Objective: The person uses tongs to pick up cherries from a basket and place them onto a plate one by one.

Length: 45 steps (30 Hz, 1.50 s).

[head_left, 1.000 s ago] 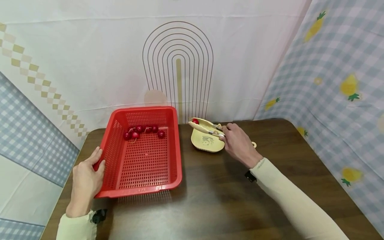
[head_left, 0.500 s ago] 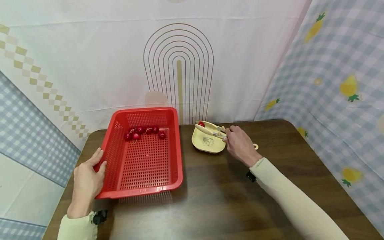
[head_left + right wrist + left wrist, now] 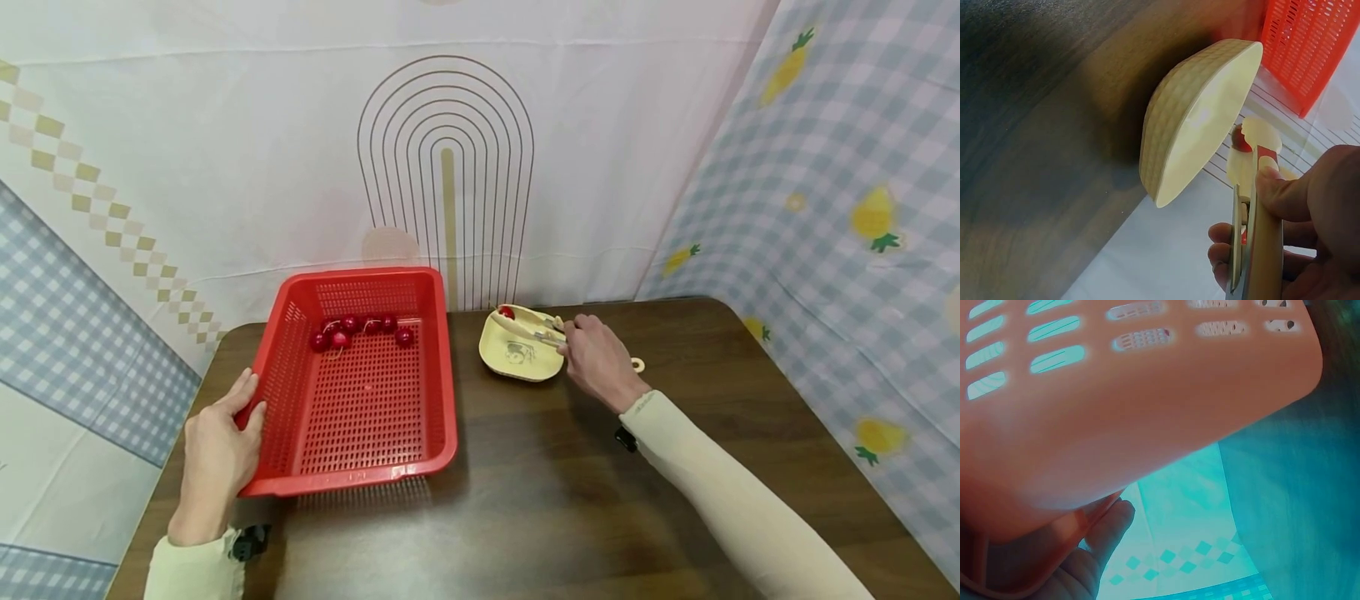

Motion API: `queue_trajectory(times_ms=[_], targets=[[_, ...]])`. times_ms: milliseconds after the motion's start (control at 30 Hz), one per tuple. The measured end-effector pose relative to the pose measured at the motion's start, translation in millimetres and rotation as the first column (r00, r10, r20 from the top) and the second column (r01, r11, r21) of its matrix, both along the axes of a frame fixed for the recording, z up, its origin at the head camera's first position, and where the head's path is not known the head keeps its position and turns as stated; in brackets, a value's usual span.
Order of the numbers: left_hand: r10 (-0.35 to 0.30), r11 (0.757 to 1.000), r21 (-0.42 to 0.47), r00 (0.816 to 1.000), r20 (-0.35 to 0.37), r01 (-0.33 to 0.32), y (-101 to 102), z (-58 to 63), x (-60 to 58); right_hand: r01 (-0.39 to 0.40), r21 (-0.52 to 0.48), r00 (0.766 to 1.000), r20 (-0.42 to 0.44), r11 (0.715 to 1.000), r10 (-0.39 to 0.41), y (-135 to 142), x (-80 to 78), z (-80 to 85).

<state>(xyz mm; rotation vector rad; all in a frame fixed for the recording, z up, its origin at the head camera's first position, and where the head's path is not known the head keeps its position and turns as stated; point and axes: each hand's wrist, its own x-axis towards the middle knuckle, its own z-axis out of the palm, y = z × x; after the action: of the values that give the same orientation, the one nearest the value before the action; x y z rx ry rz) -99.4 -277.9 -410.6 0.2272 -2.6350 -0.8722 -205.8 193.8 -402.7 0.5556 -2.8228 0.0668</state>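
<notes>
In the head view my left hand (image 3: pixel 217 446) grips the left rim of a red perforated basket (image 3: pixel 447 392); the left wrist view shows the basket's wall (image 3: pixel 1147 419) close up, with fingers (image 3: pixel 1110 531) at its rim. Several cherries (image 3: pixel 341 340) lie inside, toward the far end. My right hand (image 3: pixel 600 362) holds cream tongs (image 3: pixel 528 329) over a pale yellow bowl (image 3: pixel 517 357) with a panda picture inside. One cherry (image 3: pixel 1239 139) sits between the tong tips, above the bowl (image 3: pixel 1210 119) in the right wrist view.
A dark wooden table (image 3: pixel 510 517) carries everything. A white patterned cloth (image 3: pixel 600 167) hangs right behind it, and a blue checked cloth (image 3: pixel 810 275) borders the right side. A small cream ring (image 3: pixel 637 365) shows beyond the right hand.
The tongs and their cherry have shifted slightly right and down, closer to the bowl. My left hand and the basket stay in place.
</notes>
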Motion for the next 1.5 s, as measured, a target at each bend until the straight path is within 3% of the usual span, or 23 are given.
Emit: queue_trajectory(times_ms=[933, 1500], targets=[[0.001, 1.0, -0.005, 1.0, -0.017, -0.001, 1, 0.7, -1.2, -0.026, 0.014, 0.999, -0.047, 1.0, 0.026, -3, -2.6, 7.0], [-0.009, 1.0, -0.017, 1.0, -0.023, 0.008, 0, 1.7, -0.7, -0.024, -0.019, 1.0, 0.008, 1.0, 0.024, -15, -3.6, 24.0]])
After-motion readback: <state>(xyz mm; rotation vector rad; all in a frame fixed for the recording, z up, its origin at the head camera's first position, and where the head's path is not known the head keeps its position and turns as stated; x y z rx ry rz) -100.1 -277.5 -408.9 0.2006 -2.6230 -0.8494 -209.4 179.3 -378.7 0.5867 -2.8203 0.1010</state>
